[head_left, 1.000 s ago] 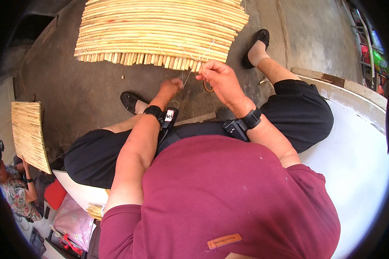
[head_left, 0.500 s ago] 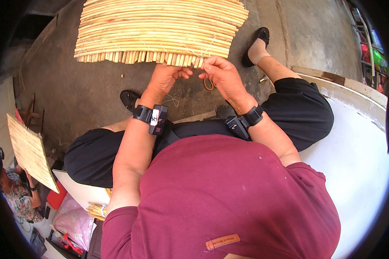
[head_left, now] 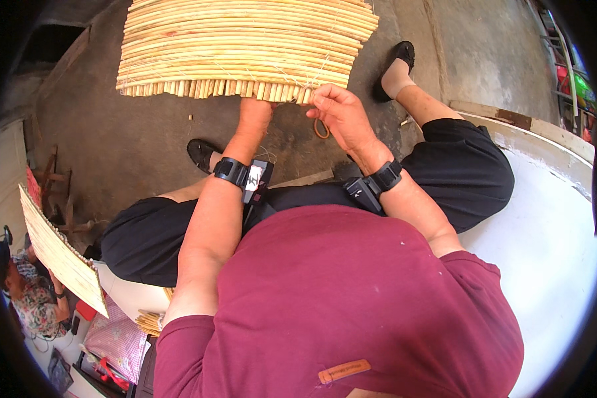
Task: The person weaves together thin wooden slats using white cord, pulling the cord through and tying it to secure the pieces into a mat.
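Observation:
A mat of pale yellow reed stalks (head_left: 245, 50), tied together with thin white thread, spans the top of the view. Its near edge is a row of short cut stalk ends. My right hand (head_left: 338, 109) pinches that edge at its near right corner, thumb and index finger closed on the stalk ends. Reaching beneath the near edge, my left hand (head_left: 255, 114) shows only its back and wrist; the fingers are hidden under the mat. Beside my right hand, lower down, an orange loop (head_left: 321, 129) shows, perhaps a scissors handle. Black devices are strapped to both my wrists.
At the left a co-worker (head_left: 36, 302) holds up another reed mat (head_left: 63, 249). A bundle of reeds (head_left: 150, 323) lies on a white surface by my left elbow. A white tabletop (head_left: 544, 232) stands at my right. Wooden legs (head_left: 52, 189) stand on the concrete floor (head_left: 152, 132).
My left hand has moved forward under the mat, so its fingers no longer show. My right hand keeps its pinch. The co-worker's mat has tilted and shifted slightly right and down.

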### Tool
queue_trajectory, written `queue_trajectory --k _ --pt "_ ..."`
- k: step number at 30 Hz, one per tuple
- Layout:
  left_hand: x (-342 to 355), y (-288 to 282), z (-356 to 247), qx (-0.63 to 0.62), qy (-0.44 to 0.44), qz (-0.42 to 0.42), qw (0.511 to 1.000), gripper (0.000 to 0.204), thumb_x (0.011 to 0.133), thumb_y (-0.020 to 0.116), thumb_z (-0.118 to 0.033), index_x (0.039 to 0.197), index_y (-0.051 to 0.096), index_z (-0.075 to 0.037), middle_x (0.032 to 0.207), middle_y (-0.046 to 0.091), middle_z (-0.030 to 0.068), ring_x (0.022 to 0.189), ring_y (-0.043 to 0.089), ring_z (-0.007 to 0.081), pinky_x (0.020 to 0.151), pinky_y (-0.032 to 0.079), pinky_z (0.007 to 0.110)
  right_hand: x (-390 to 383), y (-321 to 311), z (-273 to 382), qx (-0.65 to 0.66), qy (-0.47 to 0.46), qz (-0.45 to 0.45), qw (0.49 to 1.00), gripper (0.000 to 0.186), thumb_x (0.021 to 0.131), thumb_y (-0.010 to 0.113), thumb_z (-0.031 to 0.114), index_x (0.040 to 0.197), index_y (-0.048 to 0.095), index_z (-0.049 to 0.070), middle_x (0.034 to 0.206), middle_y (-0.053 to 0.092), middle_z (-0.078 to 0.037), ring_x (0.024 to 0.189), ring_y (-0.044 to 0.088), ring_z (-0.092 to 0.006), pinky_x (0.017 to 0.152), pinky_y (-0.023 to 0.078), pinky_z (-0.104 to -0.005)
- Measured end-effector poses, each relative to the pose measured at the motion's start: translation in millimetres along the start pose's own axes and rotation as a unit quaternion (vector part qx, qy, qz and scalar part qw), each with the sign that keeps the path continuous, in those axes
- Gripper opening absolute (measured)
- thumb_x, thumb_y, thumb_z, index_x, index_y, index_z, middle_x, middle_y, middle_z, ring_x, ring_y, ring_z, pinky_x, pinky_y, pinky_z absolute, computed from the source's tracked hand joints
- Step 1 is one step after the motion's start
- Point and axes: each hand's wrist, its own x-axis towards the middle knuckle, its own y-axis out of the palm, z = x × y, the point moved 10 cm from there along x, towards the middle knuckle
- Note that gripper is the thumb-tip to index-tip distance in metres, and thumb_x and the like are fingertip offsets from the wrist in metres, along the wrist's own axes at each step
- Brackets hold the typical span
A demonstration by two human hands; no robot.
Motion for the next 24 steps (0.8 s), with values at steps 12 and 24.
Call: queue_trajectory --k 12,24 --pt "-46 -40 56 0.053 -0.237 0.097 0.965 0.014 0.09 0.056 -0.018 0.083 0.061 -0.006 0.056 0.046 -0.0036 0.042 0.032 0.0066 0.039 0.025 0.023 -26 -72 -61 -0.628 0.203 0.129 0.74 0.012 0.086 0.055 0.013 0.081 0.066 0.008 0.076 0.066 -0.01 0.074 0.064 -0.0232 0.066 0.051 -0.0343" --pt "-100 11 48 0.053 -0.301 0.184 0.934 0.013 0.092 0.054 -0.016 0.084 0.06 -0.007 0.052 0.043 -0.0053 0.039 0.03 0.0052 0.038 0.023 0.022 17 -59 -29 -0.535 0.02 -0.022 0.844 0.01 0.074 0.064 0.013 0.078 0.069 0.006 0.074 0.066 -0.016 0.066 0.064 -0.0271 0.062 0.05 -0.0382"
